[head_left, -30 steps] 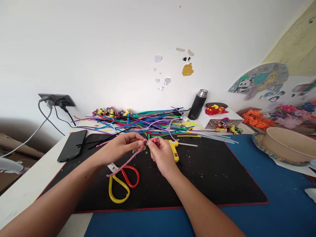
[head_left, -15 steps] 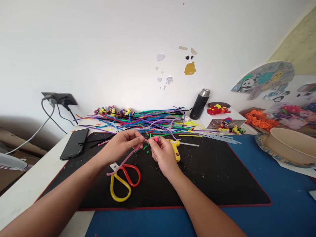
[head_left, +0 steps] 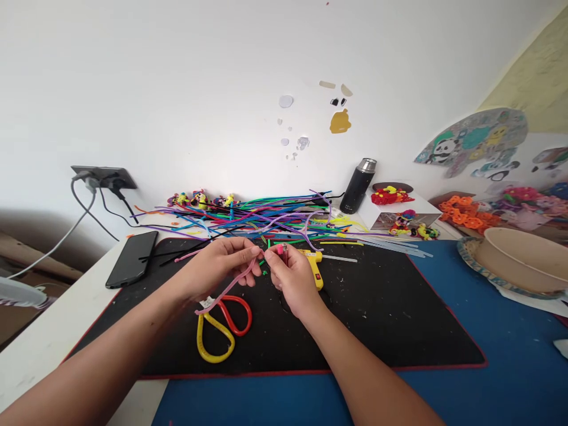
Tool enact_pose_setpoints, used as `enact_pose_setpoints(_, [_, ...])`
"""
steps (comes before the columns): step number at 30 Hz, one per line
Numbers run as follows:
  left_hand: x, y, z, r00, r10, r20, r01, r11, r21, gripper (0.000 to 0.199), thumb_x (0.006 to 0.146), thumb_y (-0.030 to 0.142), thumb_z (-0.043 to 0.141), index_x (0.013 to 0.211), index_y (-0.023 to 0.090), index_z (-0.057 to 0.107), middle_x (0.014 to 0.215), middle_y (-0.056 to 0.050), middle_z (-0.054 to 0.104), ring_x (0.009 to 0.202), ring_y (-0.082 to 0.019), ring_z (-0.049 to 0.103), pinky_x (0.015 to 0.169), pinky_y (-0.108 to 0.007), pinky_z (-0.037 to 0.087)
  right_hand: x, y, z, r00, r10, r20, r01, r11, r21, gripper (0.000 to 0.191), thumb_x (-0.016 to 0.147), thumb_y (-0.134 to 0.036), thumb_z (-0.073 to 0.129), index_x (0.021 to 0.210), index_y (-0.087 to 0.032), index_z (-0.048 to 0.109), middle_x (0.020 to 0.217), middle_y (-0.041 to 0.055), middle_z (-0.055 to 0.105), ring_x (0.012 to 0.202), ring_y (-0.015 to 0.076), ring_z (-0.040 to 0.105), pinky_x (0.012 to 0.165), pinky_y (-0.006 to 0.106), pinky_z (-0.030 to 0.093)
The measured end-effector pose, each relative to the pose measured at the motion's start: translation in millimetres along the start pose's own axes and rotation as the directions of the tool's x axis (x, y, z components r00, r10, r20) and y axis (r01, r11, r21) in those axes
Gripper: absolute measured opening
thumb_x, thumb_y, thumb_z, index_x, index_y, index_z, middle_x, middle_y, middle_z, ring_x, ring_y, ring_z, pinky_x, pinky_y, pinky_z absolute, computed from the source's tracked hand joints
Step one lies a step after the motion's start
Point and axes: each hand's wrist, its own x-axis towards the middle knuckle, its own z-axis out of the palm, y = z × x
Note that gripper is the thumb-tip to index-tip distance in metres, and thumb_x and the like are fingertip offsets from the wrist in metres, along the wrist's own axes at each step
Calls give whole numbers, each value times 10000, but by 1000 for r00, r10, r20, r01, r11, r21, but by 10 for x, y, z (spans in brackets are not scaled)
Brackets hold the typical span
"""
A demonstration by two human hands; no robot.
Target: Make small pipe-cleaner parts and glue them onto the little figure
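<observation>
A pink pipe cleaner (head_left: 225,292) is pinched in my left hand (head_left: 231,259), one length hanging down over the scissors. Close against it, my right hand (head_left: 290,278) pinches the pink piece where it meets my left fingertips; a small pink and dark bit shows above that hand, too small to make out. Below my left hand lie scissors (head_left: 216,337) with one yellow and one red handle, their blades mostly hidden. Behind my right hand rests a yellow glue gun (head_left: 316,269) with a clear glue stick in its back. Small green snippets (head_left: 265,272) lie beyond the fingers.
Many coloured pipe cleaners (head_left: 266,216) lie piled along the wall. A black phone (head_left: 132,260) is at the left, and a thermos (head_left: 359,186) leans at the back. Small figures (head_left: 402,220) stand by a white box; a bowl (head_left: 528,260) is at the right. Glue sticks (head_left: 399,246) lie nearby.
The view has shifted very slightly. My hands remain close together at the pink pipe cleaner; the left fingers have turned a little, and its hanging end has moved slightly right.
</observation>
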Motion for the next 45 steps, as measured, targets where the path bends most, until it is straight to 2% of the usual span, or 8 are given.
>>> enact_pose_setpoints(3, [-13,41,-60,1000,4,-6,-4,998,60,479,875,648,760,858,173,704,838,-47,749,687,-172,678,683,-303,536,7,-17,5,1000,22,-8,-22,999,48,354,856,-505,768,854,-214,566,578,-112,369,436,59,273,421,227,193])
enact_pose_setpoints(6, [-37,93,-93,994,98,-39,-87,971,221,475,890,649,743,837,178,717,800,-22,704,739,-163,625,729,-287,504,12,-37,12,999,38,-16,-37,997,64,359,836,-497,775,820,-220,548,550,-124,324,422,57,261,416,225,178])
enact_pose_setpoints(11, [-72,126,-53,993,114,-11,-102,921,376,451,873,628,764,828,180,745,762,-10,697,712,-151,554,672,-263,420,0,-57,24,999,39,5,-39,996,81,364,834,-498,787,823,-214,559,554,-122,332,422,52,264,417,221,175])
enact_pose_setpoints(19, [-55,78,27,995,76,-59,-66,985,157,448,820,606,821,763,185,679,695,1,705,625,-135,567,627,-251,445,-17,-77,23,998,48,34,-53,987,151,393,855,-530,792,838,-204,574,567,-115,361,420,44,270,424,215,163])
enact_pose_setpoints(27, [-36,8,49,996,86,-35,-79,984,159,376,833,542,832,793,188,712,721,-5,729,642,-146,601,636,-256,472,-15,-76,29,998,46,34,-50,990,131,364,840,-513,790,902,-186,641,548,-116,372,423,48,259,416,214,165])
enact_pose_setpoints(36, [-65,57,82,999,52,2,-52,989,140,429,841,590,811,744,183,712,697,-17,737,613,-137,611,632,-254,493,-6,-6,-17,1000,-21,-2,21,999,-31,337,898,-526,744,900,-203,645,548,-105,385,438,71,278,426,232,220])
enact_pose_setpoints(42, [-65,16,61,999,2,50,-5,999,43,377,857,523,814,729,185,707,671,-18,740,577,-128,609,602,-244,482,-30,-49,-14,999,-47,2,47,993,-110,371,890,-557,742,863,-203,632,541,-97,396,440,73,287,434,238,212])
enact_pose_setpoints(45, [-57,-5,55,998,-15,65,15,1000,-2,356,850,504,828,745,184,713,675,-22,745,584,-131,621,601,-242,485,-21,-54,-9,999,-33,21,34,998,-59,377,880,-560,754,871,-200,639,548,-100,389,440,68,279,432,235,205])
